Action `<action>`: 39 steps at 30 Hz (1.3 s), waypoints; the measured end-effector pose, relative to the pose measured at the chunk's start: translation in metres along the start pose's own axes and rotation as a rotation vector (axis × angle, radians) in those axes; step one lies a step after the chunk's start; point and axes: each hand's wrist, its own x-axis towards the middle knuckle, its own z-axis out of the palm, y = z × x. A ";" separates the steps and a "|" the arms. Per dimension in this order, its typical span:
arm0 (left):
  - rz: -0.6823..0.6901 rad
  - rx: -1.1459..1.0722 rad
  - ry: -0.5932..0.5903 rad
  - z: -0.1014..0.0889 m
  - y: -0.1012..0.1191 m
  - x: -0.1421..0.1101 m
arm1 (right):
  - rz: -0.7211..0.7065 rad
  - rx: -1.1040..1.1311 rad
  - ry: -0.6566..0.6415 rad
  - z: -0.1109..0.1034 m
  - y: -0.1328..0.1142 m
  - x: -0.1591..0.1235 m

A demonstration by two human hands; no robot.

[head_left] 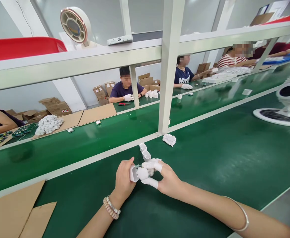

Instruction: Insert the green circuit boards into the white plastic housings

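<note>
My left hand [124, 176] is closed around a small white plastic housing [133, 174], its open end turned to the right. In my right hand [161, 175], whose fingertips wear white finger cots, is a rounded white part [143, 173] with a bit of green board at its upper edge. The white part is right at the mouth of the housing; whether it reaches inside I cannot tell. Just beyond my hands, two more white housings [146, 155] sit end to end on the green bench [204, 172]. A crumpled white glove or cloth [169, 139] lies behind them.
Flat cardboard [13, 211] lies at front left. A pale post [168, 72] rises beyond the bench, carrying a shelf. The green conveyor belt [68, 153] runs behind, with loose white parts [70, 130] on it. A white fan [287, 96] stands at right. Several co-workers sit across the belt.
</note>
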 end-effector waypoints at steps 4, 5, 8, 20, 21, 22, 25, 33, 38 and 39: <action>0.002 0.018 0.003 0.001 -0.001 -0.001 | -0.034 -0.044 -0.004 0.003 0.002 -0.003; 0.007 0.020 -0.001 0.001 -0.001 -0.001 | -0.033 -0.057 -0.007 0.003 0.003 -0.003; 0.008 0.028 -0.009 0.003 -0.003 -0.004 | -0.037 -0.094 -0.015 0.005 0.004 -0.005; -0.104 0.046 -0.063 0.006 -0.004 -0.010 | 0.072 -0.166 -0.053 0.004 0.000 -0.005; -0.100 0.049 -0.066 0.006 -0.004 -0.010 | 0.089 -0.172 -0.063 0.003 -0.001 -0.004; -0.095 0.051 -0.068 0.006 -0.004 -0.010 | 0.108 -0.175 -0.074 0.002 -0.002 -0.004; -0.076 0.059 -0.081 0.006 -0.004 -0.010 | 0.147 -0.166 -0.102 0.001 -0.003 -0.002; 0.008 0.084 -0.110 0.006 -0.002 -0.010 | 0.087 -0.157 -0.083 0.007 -0.002 -0.005; 0.016 0.097 -0.094 0.006 -0.002 -0.009 | 0.054 -0.151 -0.045 0.010 0.000 -0.007; 0.021 0.104 -0.089 0.006 -0.002 -0.008 | 0.056 -0.156 -0.042 0.010 0.000 -0.008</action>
